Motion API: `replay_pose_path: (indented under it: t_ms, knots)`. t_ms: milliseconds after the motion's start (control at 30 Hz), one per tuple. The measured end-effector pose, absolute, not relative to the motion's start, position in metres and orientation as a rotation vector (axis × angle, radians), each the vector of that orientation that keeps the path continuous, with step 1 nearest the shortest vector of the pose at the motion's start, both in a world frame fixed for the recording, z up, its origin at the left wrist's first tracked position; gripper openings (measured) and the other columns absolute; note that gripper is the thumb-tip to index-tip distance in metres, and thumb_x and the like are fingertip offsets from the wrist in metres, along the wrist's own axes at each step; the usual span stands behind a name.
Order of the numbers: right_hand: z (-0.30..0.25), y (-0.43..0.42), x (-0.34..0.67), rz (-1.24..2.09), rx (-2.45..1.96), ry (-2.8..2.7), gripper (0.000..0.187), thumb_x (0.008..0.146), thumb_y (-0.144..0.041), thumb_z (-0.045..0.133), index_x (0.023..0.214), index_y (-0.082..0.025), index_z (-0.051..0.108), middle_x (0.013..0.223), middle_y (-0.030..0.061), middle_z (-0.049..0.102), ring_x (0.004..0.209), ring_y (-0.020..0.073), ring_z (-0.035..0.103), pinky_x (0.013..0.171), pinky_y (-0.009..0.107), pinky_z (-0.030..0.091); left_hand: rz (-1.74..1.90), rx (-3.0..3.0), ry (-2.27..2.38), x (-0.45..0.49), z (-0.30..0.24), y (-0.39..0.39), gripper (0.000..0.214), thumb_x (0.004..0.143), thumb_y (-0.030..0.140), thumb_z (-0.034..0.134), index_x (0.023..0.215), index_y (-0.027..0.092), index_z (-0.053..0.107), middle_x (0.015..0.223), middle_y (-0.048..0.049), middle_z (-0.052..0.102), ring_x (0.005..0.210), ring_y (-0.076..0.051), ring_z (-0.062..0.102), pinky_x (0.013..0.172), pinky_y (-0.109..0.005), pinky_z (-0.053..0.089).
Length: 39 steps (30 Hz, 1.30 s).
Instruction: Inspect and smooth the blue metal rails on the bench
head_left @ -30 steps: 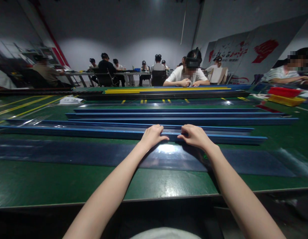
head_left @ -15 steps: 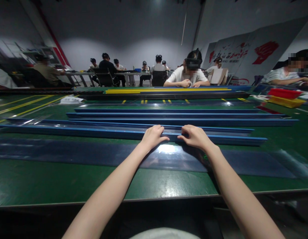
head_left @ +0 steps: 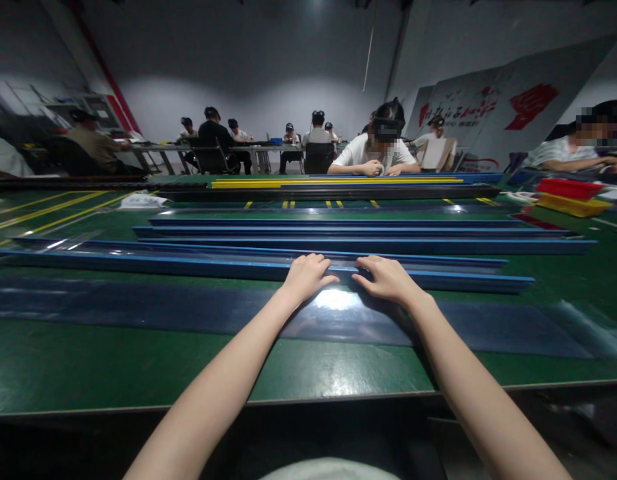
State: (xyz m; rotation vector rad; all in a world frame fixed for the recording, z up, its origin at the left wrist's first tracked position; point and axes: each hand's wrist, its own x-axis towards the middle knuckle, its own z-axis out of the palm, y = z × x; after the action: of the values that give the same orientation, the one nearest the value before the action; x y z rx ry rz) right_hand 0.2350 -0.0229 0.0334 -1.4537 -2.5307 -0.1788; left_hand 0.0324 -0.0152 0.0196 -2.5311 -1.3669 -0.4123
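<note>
A long blue channel strip (head_left: pixel 208 268) with raised edges lies across the table. See-through film shows inside it toward the left. My left hand (head_left: pixel 306 279) is closed over its near edge, thumb on my side and fingers over the rim. A short way to the right, my right hand (head_left: pixel 387 280) grips the same edge, its thumb pointing inward. The fingertips behind the rim are partly hidden. Under my wrists, a wide, flat, clear plastic strip (head_left: pixel 508 327) lies shiny on the green tabletop.
Beyond lie more blue channel strips (head_left: pixel 468 245), then yellow strips (head_left: pixel 338 181) and black strips (head_left: pixel 338 193). A red tray (head_left: pixel 572 188) rests on a yellow tray (head_left: pixel 571 205) at the right. A co-worker (head_left: pixel 376 150) sits opposite. The table edge (head_left: pixel 338 398) is near me.
My right hand has shifted slightly left along the edge, and its fingers have spread a little. My left hand stays almost in place. The blue channel strip has barely moved.
</note>
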Motion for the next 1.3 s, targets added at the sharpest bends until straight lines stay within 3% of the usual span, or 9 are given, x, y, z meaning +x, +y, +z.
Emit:
replay_pose_path:
  t_ms: [500, 1300]
  knots:
    - [0.0330, -0.0237, 0.2291, -0.102, -1.333, -2.596, 0.038, 0.083, -0.033, 0.046, 0.115, -0.016, 0.055, 0.115, 0.0100, 0.060, 0.105, 0.0218, 0.051, 0.080, 0.031, 0.042, -0.388, -2.581, -1.366, 0.0327, 0.0230, -0.0179, 0.031, 0.082, 0.046, 0.052, 0.087, 0.017, 0.061, 0.091, -0.0052, 0.064, 0.089, -0.020, 0.057, 0.071, -0.028, 0.039]
    - [0.0311, -0.0228, 0.2288, -0.116, -1.317, -2.570, 0.036, 0.085, -0.035, 0.043, 0.112, -0.016, 0.058, 0.113, 0.0100, 0.061, 0.105, 0.0208, 0.051, 0.083, 0.031, 0.041, -0.457, -2.600, -1.304, 0.0311, 0.0206, -0.0159, 0.032, 0.081, 0.046, 0.053, 0.090, 0.016, 0.062, 0.097, -0.0055, 0.064, 0.094, -0.020, 0.054, 0.075, -0.029, 0.039]
